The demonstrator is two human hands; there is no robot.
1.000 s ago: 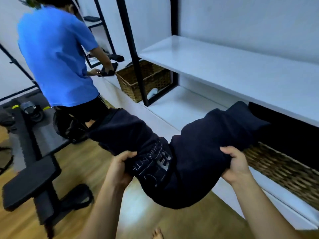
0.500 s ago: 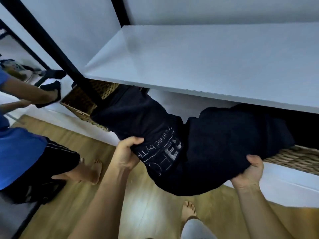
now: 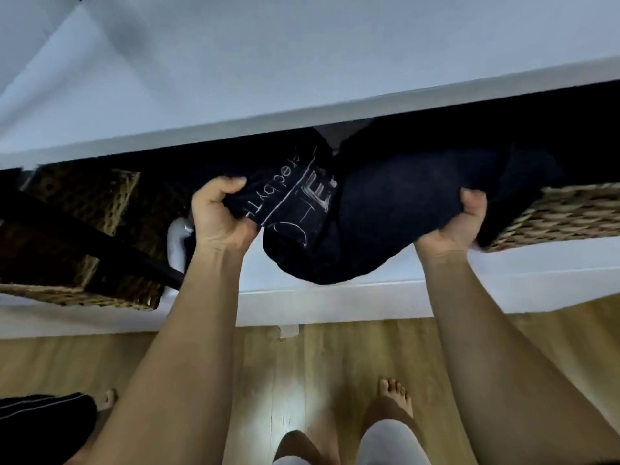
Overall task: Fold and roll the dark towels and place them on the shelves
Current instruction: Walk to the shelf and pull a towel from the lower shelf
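Observation:
A dark towel [image 3: 385, 209] with white lettering sags between my two hands, partly under the white upper shelf [image 3: 302, 62]. My left hand [image 3: 221, 216] grips its left edge beside the printed letters. My right hand [image 3: 459, 219] grips its right edge from below. The towel's far ends reach into the dark gap above the lower shelf [image 3: 335, 297] and are hidden there.
A wicker basket [image 3: 563, 213] sits on the lower shelf right of my right hand. Another wicker basket [image 3: 77, 229] stands at the left behind a black frame bar [image 3: 110, 246]. Another person's foot [image 3: 107, 399] and dark shorts show at the lower left on the wooden floor.
I have stepped closer to the shelves and the view has tilted down. Both hands have pushed the towel forward under the upper shelf. The other person has mostly left the view.

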